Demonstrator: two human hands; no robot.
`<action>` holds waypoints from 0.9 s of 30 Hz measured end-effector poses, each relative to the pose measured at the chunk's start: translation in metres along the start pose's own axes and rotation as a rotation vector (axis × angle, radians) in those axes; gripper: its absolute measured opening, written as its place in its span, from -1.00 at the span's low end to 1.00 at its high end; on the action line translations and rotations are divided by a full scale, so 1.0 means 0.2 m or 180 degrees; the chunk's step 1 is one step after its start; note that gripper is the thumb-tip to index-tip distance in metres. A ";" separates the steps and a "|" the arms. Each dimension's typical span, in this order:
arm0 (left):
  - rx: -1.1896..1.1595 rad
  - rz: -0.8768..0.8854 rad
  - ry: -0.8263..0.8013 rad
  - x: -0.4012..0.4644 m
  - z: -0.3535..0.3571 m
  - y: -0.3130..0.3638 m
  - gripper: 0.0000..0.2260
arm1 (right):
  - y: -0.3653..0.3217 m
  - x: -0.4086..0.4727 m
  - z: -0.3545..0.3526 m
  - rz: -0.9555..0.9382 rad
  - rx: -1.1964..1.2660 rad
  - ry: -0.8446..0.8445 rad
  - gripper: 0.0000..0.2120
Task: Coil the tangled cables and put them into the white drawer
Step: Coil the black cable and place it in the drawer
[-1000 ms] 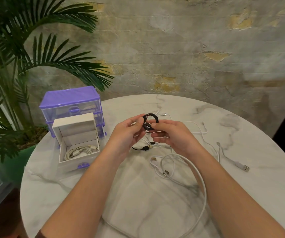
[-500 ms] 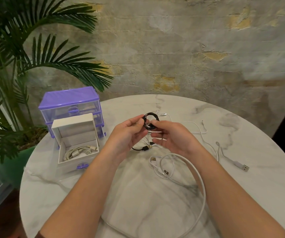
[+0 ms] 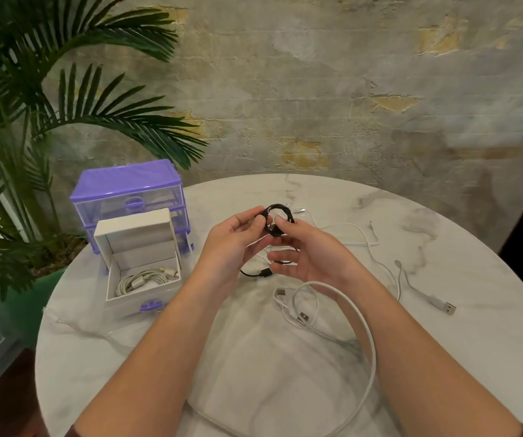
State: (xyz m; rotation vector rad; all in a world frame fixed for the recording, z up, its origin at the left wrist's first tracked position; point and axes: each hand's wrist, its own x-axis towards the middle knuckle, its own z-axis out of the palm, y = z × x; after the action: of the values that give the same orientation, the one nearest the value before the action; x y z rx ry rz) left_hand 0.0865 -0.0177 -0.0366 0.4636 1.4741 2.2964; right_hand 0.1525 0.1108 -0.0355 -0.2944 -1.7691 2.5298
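Both hands are up over the middle of the round marble worktop (image 3: 443, 357), close together. The left hand (image 3: 235, 247) pinches one side of a small black cable coil (image 3: 280, 212) between thumb and fingers, and the right hand (image 3: 310, 257) grips the other side with its thumb on the ring. A black plug (image 3: 264, 272) dangles below them. The white drawer (image 3: 141, 275) sits pulled out at the left, holding a coiled white cable (image 3: 146, 279), in front of the purple drawer unit (image 3: 130, 190). Loose white cables (image 3: 361, 313) sprawl under and right of the arms.
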 end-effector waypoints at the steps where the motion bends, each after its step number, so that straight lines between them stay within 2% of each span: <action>1: -0.0012 -0.0004 0.0018 0.00 0.00 0.00 -0.84 | 0.00 0.00 0.00 0.0001 0.0066 -0.0039 -0.70; 5: -0.0035 0.0033 0.0083 0.01 0.00 -0.01 -0.84 | -0.01 0.00 0.01 -0.0048 0.0157 0.0020 -0.76; 9: -0.0115 0.0057 0.0240 0.01 0.00 -0.02 -0.85 | 0.00 0.01 0.01 -0.0206 -0.0121 0.0446 -0.76; 13: -0.0157 0.0011 0.0442 0.02 0.01 -0.01 -0.87 | 0.00 0.00 0.04 -0.0704 -0.0667 0.0845 -0.86; 18: -0.0101 -0.0029 0.0603 0.01 0.03 0.02 -0.83 | -0.01 0.00 0.06 -0.1381 -0.1418 0.1075 -0.83; 23: 0.0144 -0.0238 0.0131 -0.06 0.01 0.09 -0.85 | -0.09 -0.03 0.06 -0.1136 -0.1348 0.0899 -0.82; 27: 0.0431 -0.0317 -0.0112 -0.11 -0.02 0.14 -0.82 | -0.18 -0.06 0.07 -0.0779 -0.1762 0.0720 -0.82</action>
State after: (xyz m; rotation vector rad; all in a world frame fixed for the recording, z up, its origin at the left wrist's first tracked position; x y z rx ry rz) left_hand 0.1001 -0.0427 -0.0142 0.4550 1.6049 2.1108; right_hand 0.1586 0.1095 0.0044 -0.3370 -2.2115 1.7342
